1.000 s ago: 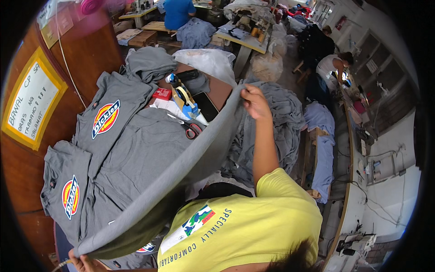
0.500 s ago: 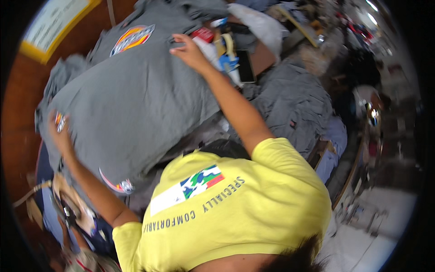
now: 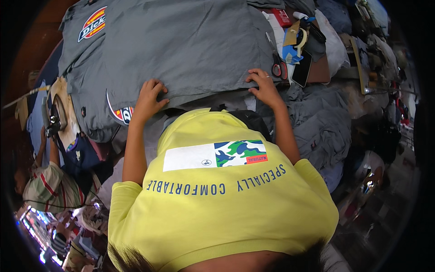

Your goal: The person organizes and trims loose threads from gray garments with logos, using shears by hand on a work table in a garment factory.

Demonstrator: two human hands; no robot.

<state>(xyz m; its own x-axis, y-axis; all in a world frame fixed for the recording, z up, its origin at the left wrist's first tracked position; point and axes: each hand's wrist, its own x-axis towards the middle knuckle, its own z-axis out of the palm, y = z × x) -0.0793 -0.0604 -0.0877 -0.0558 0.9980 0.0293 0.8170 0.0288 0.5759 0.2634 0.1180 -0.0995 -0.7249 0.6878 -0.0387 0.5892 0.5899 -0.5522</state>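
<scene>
A grey garment lies spread over the table in front of me, with colourful logo patches toward its left side. At its near edge, my left hand rests on the cloth, fingers bent and thumb held apart. Farther right along the same edge, my right hand touches the cloth with thumb and forefinger apart; a ring shows on one finger. Neither hand visibly pinches the fabric. Scissors with red and black handles lie on the cloth's right edge, just beyond my right hand.
Right of the garment are a phone, a tape roll and a red packet. Crumpled grey clothes are heaped at the right. At left, a co-worker in a striped shirt reaches toward an iron.
Both hands have come back toward me to the garment's near edge, the left moving rightward. The garment now lies flatter, and the scissors have come into sight. My view has also shifted.
</scene>
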